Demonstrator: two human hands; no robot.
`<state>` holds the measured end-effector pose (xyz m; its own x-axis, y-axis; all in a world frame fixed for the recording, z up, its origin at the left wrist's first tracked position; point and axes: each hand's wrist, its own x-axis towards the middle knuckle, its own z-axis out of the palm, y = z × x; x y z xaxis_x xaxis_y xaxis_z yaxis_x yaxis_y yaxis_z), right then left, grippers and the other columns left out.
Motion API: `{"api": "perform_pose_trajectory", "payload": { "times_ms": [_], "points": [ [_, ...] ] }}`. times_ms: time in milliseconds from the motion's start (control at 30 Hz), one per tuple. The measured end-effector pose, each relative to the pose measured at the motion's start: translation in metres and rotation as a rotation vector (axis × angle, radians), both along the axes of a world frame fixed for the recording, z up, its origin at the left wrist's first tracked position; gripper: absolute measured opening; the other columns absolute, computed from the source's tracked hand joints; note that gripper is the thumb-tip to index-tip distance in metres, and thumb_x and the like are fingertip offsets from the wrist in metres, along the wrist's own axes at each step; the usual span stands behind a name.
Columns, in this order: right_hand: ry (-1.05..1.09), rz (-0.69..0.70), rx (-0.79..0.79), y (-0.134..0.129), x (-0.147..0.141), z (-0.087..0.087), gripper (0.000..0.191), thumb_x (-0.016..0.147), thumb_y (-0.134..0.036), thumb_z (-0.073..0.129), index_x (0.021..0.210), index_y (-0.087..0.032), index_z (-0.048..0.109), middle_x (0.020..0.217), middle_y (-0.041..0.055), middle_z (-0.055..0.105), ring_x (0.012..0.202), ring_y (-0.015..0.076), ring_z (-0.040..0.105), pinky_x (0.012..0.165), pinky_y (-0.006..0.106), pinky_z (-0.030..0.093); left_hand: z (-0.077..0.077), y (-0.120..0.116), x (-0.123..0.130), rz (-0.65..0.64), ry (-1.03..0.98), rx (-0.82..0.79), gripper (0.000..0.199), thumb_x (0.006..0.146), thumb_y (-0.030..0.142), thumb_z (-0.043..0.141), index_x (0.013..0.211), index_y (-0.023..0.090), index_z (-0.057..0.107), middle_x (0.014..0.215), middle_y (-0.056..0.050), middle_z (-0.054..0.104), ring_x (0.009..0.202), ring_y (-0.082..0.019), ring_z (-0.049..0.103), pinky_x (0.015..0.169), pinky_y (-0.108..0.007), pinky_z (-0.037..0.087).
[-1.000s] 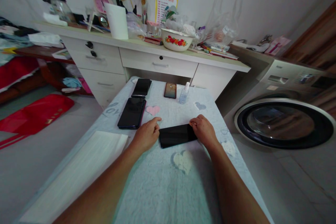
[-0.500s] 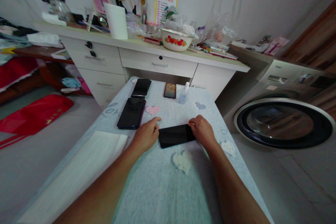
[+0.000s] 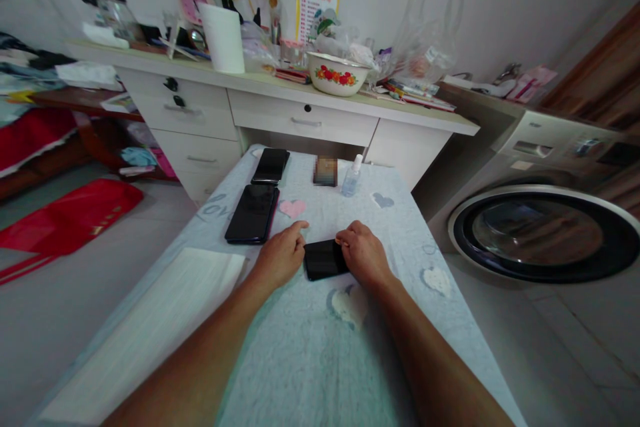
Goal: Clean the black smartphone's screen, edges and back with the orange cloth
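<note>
A black smartphone (image 3: 324,260) lies flat on the cloth-covered table, screen up. At its left end my left hand (image 3: 284,252) grips the edge, with the forefinger stretched out above it. My right hand (image 3: 364,250) rests over the phone's right part and hides it. Its fingertips are pinched together at the upper edge of the screen; a small orange spot shows there, too small to name. Left of my hands lies a dark phone (image 3: 253,213) with a reddish side edge, and behind it another black phone (image 3: 271,165).
A clear spray bottle (image 3: 352,177) stands at the table's far side beside a small blurred brown rectangle (image 3: 325,171). A folded white cloth (image 3: 165,320) covers the table's left front. Beyond are a white drawer desk (image 3: 305,121) and, right, a washing machine (image 3: 540,213).
My right hand has slid left along the phone, from its right end to over the screen, fingertips still pinched. The left hand keeps its place at the left end.
</note>
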<state>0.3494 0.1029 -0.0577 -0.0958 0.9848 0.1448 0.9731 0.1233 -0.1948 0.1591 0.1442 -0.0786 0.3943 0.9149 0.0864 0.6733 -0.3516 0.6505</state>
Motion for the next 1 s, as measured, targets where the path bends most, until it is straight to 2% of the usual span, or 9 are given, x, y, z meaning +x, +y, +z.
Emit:
{"api": "perform_pose_trajectory", "payload": {
  "times_ms": [333,500,1000],
  "points": [
    [-0.034,0.086,-0.002,0.0,-0.024,0.002,0.025,0.092,-0.021,0.045,0.098,-0.023,0.069,0.098,0.0055,0.057,0.09,0.0169,0.051,0.078,0.026,0.038,0.003,-0.002,0.0,0.003,-0.006,0.002,0.046,0.078,0.004,0.043,0.122,0.017,0.049,0.085,-0.002,0.065,0.084,-0.017,0.062,0.076,-0.025,0.043],
    [-0.036,0.128,-0.004,0.001,-0.026,0.003,0.025,0.092,-0.022,0.045,0.098,-0.023,0.07,0.099,0.0057,0.057,0.09,0.0169,0.051,0.077,0.026,0.038,0.004,-0.002,0.0,-0.002,-0.009,-0.006,0.047,0.078,0.004,0.042,0.124,0.014,0.048,0.084,-0.003,0.065,0.084,-0.017,0.062,0.076,-0.026,0.043],
    [-0.05,-0.122,-0.05,-0.001,0.023,0.006,0.025,0.092,-0.023,0.045,0.099,-0.023,0.069,0.097,0.0069,0.058,0.093,0.017,0.054,0.077,0.025,0.038,0.005,-0.004,0.001,0.006,-0.009,-0.016,0.046,0.078,0.004,0.043,0.122,0.016,0.05,0.085,-0.002,0.065,0.082,-0.016,0.062,0.074,-0.025,0.042]
  ]
}}
